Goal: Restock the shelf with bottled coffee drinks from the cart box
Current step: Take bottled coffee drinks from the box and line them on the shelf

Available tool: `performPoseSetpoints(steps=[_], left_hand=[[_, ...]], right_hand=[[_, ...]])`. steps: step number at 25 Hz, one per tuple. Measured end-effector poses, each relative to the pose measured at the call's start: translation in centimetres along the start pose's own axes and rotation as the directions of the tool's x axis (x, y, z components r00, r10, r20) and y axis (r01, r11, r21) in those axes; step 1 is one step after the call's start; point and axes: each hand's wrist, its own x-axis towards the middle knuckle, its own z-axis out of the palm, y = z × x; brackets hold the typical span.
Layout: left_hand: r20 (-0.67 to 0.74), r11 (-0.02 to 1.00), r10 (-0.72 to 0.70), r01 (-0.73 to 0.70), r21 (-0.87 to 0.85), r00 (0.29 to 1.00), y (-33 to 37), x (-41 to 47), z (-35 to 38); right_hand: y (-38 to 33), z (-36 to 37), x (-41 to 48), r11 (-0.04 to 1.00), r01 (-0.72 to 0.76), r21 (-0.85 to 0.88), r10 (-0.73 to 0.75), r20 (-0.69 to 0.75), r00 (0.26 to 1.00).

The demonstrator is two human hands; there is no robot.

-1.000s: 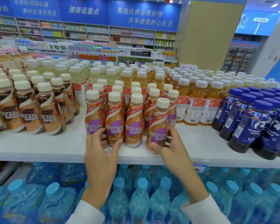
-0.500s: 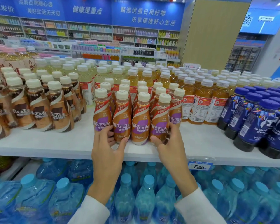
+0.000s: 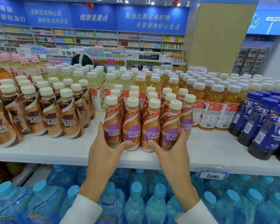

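A cluster of purple-label Nescafe coffee bottles with cream caps stands upright on the white shelf, several rows deep. My left hand wraps the front-left bottle, thumb reaching under the second bottle. My right hand wraps the front-right bottle from the right side, thumb against the third bottle. Both hands press the front row together. The cart box is out of view.
Brown-label Nescafe bottles stand to the left, orange tea bottles behind and right, dark blue coffee bottles at far right. Blue-capped water bottles fill the shelf below. A price tag hangs on the shelf edge.
Both hands have pushed the purple-label bottles back from the shelf's front edge into a tighter, straighter front row. The fingers now wrap further around the outer bottles.
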Motion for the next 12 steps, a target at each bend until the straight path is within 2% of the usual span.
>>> performPoseSetpoints(steps=[4, 12], left_hand=[[0.062, 0.986, 0.017, -0.006, -0.167, 0.998, -0.1, 0.9, 1.0], [0.063, 0.97, 0.066, -0.05, -0.239, 0.996, 0.1, 1.4, 1.6]], right_hand=[[0.0, 0.9, -0.1, 0.991, 0.049, 0.126, -0.049, 0.0, 0.999], [0.8, 1.6, 0.5, 0.994, 0.079, 0.075, -0.078, -0.014, 0.997]])
